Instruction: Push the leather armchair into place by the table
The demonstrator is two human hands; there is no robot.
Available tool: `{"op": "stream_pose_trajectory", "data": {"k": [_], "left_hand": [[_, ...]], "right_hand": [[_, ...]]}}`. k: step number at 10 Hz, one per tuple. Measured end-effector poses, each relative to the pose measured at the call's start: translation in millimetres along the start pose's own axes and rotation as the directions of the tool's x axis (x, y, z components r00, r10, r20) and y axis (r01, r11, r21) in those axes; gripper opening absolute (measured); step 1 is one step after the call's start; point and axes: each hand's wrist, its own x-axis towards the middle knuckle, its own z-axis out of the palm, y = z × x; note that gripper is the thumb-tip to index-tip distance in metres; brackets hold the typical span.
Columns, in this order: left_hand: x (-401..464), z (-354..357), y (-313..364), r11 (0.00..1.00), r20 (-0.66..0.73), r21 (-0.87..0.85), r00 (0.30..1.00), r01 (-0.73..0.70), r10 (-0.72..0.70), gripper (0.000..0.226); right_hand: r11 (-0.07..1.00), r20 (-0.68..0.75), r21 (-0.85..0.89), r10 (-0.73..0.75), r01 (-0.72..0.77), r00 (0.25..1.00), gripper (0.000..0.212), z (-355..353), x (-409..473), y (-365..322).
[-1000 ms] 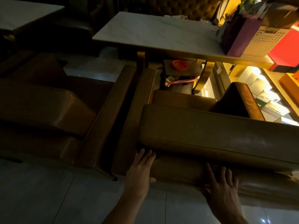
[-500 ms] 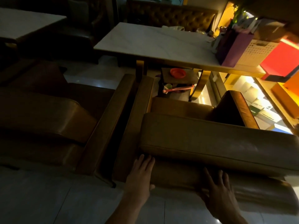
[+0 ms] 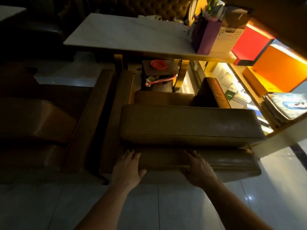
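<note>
A brown leather armchair [image 3: 191, 123] stands with its back toward me, facing a white marble-topped table [image 3: 126, 35] on gold legs. My left hand [image 3: 127, 168] lies flat against the lower back panel near the chair's left rear corner, fingers spread. My right hand [image 3: 198, 168] presses flat on the same panel further right, thumb curled under the edge. The chair's front reaches close to the table's near edge. Its seat is mostly hidden behind the backrest.
A second brown armchair [image 3: 41, 123] stands just left, arm nearly touching. Lit shelves [image 3: 245, 98] with boxes and magazines [image 3: 285, 107] run along the right. A purple bag [image 3: 207, 37] and white basket sit on the table. A small stool with a red bowl [image 3: 158, 64] is under it.
The armchair has slid forward toward the table and now sits nearer the shelves. My right hand has shifted left along the back panel; both hands stay pressed on it.
</note>
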Motion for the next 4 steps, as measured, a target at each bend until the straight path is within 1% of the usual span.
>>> {"op": "stream_pose_trajectory", "data": {"k": [1, 2, 4], "left_hand": [[-13.2, -9.8, 6.4, 1.0, 0.027, -0.01, 1.0, 0.006, -0.006, 0.075], [-28.5, -19.9, 9.6, 1.0, 0.035, -0.007, 0.999, 0.005, -0.005, 0.076], [-62.4, -52.1, 9.4, 1.0, -0.005, -0.017, 1.0, -0.014, 0.013, 0.083]], "right_hand": [[0.999, 0.031, 0.026, 0.043, -0.044, 0.999, 0.071, -9.0, -11.7, -4.0], [0.998, 0.039, 0.042, 0.052, -0.054, 0.998, 0.071, -18.2, -25.9, -7.3], [0.998, -0.024, 0.022, 0.057, -0.056, 0.998, 0.079, -40.8, -59.7, -28.3]]}}
